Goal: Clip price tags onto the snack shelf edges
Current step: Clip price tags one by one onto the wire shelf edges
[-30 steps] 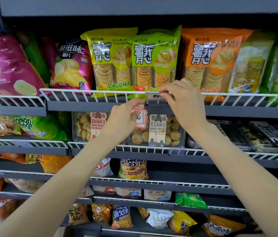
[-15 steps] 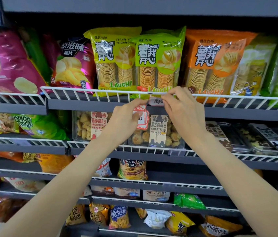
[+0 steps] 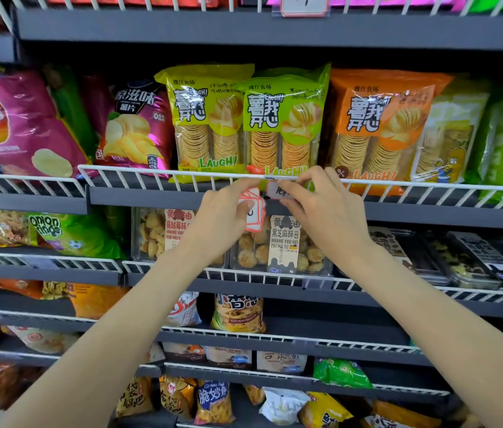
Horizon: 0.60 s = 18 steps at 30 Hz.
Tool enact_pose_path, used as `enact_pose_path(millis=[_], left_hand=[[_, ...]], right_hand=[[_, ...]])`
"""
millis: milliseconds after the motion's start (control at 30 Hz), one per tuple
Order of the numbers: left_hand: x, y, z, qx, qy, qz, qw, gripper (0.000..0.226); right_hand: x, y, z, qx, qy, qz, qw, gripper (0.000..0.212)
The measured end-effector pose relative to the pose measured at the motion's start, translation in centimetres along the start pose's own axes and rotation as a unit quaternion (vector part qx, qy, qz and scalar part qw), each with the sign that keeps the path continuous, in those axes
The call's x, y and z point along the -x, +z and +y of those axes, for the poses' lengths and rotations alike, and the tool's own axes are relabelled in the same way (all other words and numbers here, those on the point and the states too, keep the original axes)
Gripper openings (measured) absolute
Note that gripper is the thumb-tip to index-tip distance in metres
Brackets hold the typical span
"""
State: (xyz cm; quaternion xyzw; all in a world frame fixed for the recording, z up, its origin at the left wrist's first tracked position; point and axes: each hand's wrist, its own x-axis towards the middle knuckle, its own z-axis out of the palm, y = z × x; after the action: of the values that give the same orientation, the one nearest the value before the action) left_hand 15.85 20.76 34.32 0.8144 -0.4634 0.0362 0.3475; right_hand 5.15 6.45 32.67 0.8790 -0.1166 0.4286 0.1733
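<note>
The right hand [image 3: 324,211] pinches a small white price tag [image 3: 276,190] between thumb and fingers and holds it against the white wire rail [image 3: 151,173] at the front edge of the chip shelf, just below the green chip bag [image 3: 284,118]. The tag touches the rail at its top edge, probably because its clip must hook over the top wire; whether the clip is already closed on the wire I cannot tell, since the fingers cover it. The left hand [image 3: 222,223] is just beside it on the left and grips a small stack of spare tags [image 3: 253,208] with red borders, the thumb pressing on their face. I judge it keeps them close so that the next tag is ready, and its raised forefinger reaches toward the rail, perhaps to steady the wire. On the shelf above, another tag [image 3: 302,4] hangs already on the rail, so this one is not the first. Below the hands stand clear cookie boxes [image 3: 275,242] with paper labels. Compared with the earlier frames, both hands stay at the same place on the rail, and the right hand has come a little lower, from the top wire down onto the tag itself. The view has tilted upward, so the upper shelf with its hanging tag has come into sight and the chip bags appear lower in the picture. The stack in the left hand stays at the same height beside the tag.
</note>
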Motion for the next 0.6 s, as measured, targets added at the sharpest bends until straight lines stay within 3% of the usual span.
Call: enact_pose_path(millis=[133, 600], left_hand=[[-0.3, -0.8, -0.1, 0.021, 0.007, 0.034, 0.999, 0.051], [-0.8, 0.1, -1.1, 0.05, -0.015, 0.074, 0.996, 0.041]], right_hand=[[0.1, -0.2, -0.4, -0.012, 0.028, -0.012, 0.999, 0.022], [1.0, 1.5, -1.7, 0.06, 0.022, 0.024, 0.998, 0.02]])
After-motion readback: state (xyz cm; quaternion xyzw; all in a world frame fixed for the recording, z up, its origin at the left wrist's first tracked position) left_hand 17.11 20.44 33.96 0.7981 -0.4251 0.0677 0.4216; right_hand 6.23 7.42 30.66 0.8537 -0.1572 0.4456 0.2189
